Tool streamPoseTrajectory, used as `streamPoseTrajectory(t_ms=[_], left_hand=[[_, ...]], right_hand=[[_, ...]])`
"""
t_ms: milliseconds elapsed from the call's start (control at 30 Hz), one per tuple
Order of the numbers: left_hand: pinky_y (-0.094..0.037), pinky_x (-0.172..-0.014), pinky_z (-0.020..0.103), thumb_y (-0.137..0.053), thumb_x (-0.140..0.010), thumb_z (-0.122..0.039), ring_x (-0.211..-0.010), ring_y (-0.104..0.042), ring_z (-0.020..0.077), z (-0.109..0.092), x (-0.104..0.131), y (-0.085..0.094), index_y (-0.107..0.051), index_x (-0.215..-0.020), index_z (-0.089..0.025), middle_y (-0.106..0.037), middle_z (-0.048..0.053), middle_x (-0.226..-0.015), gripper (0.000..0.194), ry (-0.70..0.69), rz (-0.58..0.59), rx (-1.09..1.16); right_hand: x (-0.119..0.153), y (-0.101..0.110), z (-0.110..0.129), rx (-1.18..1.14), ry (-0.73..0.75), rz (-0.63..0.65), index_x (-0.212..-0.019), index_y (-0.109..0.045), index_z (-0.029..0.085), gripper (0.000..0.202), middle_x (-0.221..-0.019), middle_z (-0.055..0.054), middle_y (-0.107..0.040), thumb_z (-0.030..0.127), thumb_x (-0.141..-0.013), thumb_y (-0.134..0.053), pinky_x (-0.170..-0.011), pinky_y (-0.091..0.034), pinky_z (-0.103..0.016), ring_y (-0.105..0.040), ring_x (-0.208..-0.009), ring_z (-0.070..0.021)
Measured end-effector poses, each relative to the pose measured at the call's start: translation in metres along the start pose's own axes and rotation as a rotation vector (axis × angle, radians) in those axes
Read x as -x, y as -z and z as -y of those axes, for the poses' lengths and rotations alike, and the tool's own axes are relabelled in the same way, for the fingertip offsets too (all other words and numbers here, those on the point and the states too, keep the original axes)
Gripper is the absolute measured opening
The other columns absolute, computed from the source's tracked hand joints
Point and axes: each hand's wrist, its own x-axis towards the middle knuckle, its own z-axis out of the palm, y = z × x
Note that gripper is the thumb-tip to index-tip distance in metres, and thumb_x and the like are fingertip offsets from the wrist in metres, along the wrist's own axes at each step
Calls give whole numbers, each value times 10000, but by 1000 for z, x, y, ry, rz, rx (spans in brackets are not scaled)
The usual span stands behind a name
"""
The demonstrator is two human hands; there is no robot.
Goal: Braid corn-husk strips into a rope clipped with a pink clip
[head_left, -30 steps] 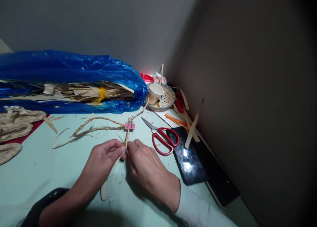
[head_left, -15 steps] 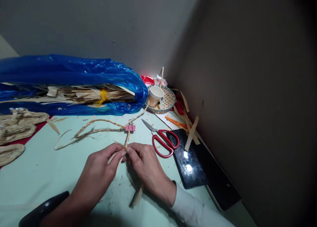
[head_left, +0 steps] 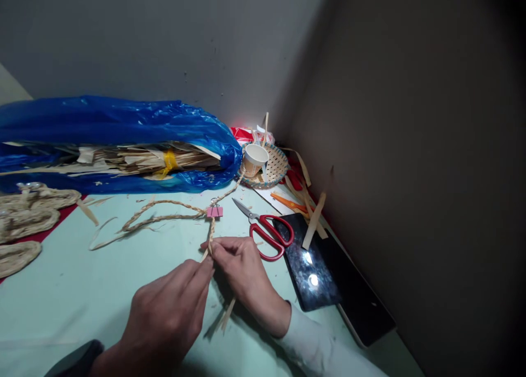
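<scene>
A braid of pale straw strands (head_left: 212, 228) runs down from a pink binder clip (head_left: 214, 211). At its lower end my right hand (head_left: 240, 270) pinches the braid between thumb and fingers. My left hand (head_left: 168, 306) is closed just below, its fingertips on the strands beside the right thumb; the back of the hand hides most of what it grips. Loose straw ends (head_left: 227, 315) stick out beneath my right hand. Beyond the clip, one length of braided cord (head_left: 232, 191) leads up to the basket, and a looped cord (head_left: 164, 217) lies to the left.
Red-handled scissors (head_left: 269, 234) lie right of the braid, beside a black tablet (head_left: 308, 278) with straw strips on it. Behind stand a woven basket (head_left: 281, 166) holding a paper cup (head_left: 255, 160), and a blue plastic bag (head_left: 123, 114) of straw. Woven straw pieces (head_left: 30, 212) lie far left.
My left hand has moved down and toward me, turning its back up, with its fingertips now below the right thumb. My right hand stays on the braid. The view has shifted slightly.
</scene>
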Motion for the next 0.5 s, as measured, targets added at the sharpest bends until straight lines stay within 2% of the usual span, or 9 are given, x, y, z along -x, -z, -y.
streamPoseTrajectory(t_ms=[133, 267, 400, 500], left_hand=[[-523, -763, 324, -449, -950, -69, -846, -766, 231, 0, 2, -3, -625, -1184, -159, -810, 137, -998, 306, -121, -101, -154], [-544, -690, 313, -448, -885, 7, -749, -773, 207, 8, -6, -2, -618, -1151, -105, -824, 116, -914, 335, -318, -217, -201], [-520, -618, 330, -447, -903, -8, -625, -732, 200, 8, -9, -3, -631, -1114, -36, -804, 109, -802, 281, -342, -174, -192], [-489, -638, 343, -524, -935, -94, -663, -693, 209, 6, -4, -2, -661, -1093, -91, -784, 90, -826, 209, -307, -122, -95]], right_hand=[[1, 2, 2, -249, -101, 49, -833, -775, 115, 287, -640, -18, -617, 360, -844, -626, -623, -378, -249, -516, -656, -148], [2, 2, 2, -345, -174, 58, -868, -789, 105, 284, -621, -16, -602, 352, -821, -656, -573, -344, -228, -484, -613, -123], [2, 1, 0, -375, -170, 34, -776, -758, 106, 249, -667, -26, -612, 332, -801, -656, -552, -334, -228, -471, -593, -113], [2, 0, 0, -372, -166, 39, -681, -698, 128, 253, -667, -25, -599, 338, -808, -635, -541, -333, -237, -468, -576, -115]])
